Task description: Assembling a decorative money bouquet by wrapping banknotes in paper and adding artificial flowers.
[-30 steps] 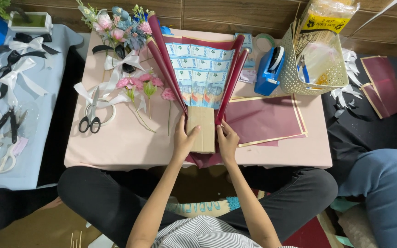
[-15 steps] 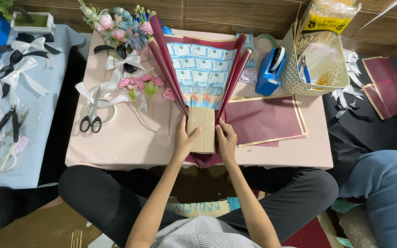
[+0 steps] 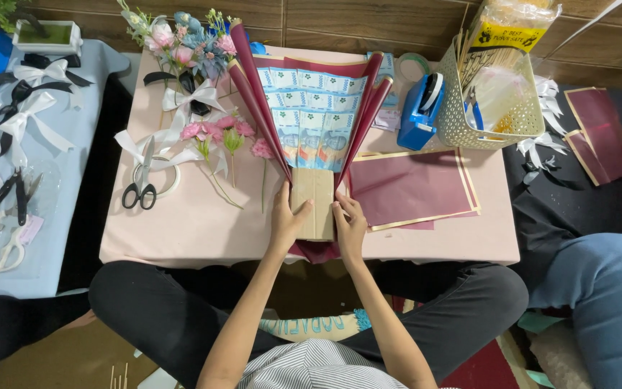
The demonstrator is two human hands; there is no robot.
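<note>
Seen from above, a seated person's left hand (image 3: 284, 222) and right hand (image 3: 350, 229) clasp the brown cardboard handle (image 3: 314, 203) of a banknote bouquet (image 3: 309, 122) (fanned notes in maroon wrapping paper) lying on a pink table (image 3: 196, 223), black-handled scissors (image 3: 140, 189) well to its left.

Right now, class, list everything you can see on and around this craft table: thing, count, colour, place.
Table: one, pink, centre.
Banknote bouquet: one, blue notes in maroon wrap, table centre.
Cardboard handle: one, brown, between the hands.
Scissors: one, black-handled, table left.
Artificial flowers: several, pink and blue, upper left.
Tape dispenser: one, blue, upper right.
Basket: one, cream, right.
Maroon paper: a few sheets, right.
Left hand: on handle.
Right hand: on handle.
</note>
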